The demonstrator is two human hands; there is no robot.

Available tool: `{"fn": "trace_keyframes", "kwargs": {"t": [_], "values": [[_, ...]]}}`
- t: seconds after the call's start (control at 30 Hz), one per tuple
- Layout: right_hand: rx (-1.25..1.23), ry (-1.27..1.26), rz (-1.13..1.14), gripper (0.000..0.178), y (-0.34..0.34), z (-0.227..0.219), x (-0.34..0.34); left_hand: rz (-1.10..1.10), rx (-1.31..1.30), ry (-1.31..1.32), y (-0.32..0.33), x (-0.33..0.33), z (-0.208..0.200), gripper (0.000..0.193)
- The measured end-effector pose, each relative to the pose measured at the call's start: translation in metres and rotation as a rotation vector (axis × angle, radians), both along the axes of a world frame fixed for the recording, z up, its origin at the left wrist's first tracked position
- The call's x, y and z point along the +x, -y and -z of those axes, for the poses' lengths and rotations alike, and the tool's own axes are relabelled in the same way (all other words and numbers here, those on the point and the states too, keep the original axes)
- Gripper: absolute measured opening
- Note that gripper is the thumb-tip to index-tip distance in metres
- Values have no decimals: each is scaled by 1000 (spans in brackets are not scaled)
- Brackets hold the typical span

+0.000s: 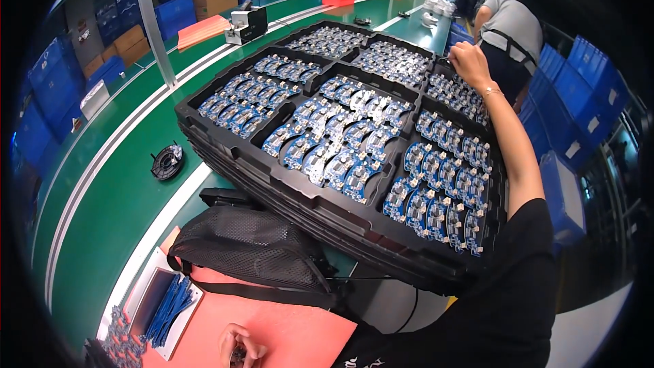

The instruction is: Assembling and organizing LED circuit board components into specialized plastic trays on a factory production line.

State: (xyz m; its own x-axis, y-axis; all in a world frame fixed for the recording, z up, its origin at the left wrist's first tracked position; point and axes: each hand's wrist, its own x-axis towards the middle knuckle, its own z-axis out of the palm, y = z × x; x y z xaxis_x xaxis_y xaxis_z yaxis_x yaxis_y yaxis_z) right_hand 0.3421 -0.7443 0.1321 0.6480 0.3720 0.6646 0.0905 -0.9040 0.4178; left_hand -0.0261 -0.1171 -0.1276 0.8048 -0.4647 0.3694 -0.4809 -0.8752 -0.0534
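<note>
A stack of black plastic trays (pixel 300 178) stands before me, and the top one holds rows of curved blue circuit boards (pixel 334 136) in several compartments. My right hand (pixel 470 65) is stretched to the far right corner of the top tray, fingers curled; what they grip there, if anything, is hidden. Low in the view, my left hand (pixel 240 347) is over the pink mat (pixel 293 324), its fingers bent round a small dark thing that I cannot make out.
Left of my left hand are blue strips (pixel 169 310) in a white holder and a pile of small grey parts (pixel 122 337). A black mesh bag (pixel 248 238) lies against the trays. A round black part (pixel 167 162) sits on the green conveyor (pixel 129 204). Another person (pixel 514 27) stands ahead, right.
</note>
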Motion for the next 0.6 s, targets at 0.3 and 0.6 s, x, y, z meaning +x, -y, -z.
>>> {"fn": "trace_keyframes", "kwargs": {"t": [0.3,0.6], "values": [[33,-107,-56,5,-2,11,7,8,240,55,-10,-14,28,48],[-15,-154,-99,5,-5,-9,-6,-11,-246,-26,3,-5,-15,50]]}}
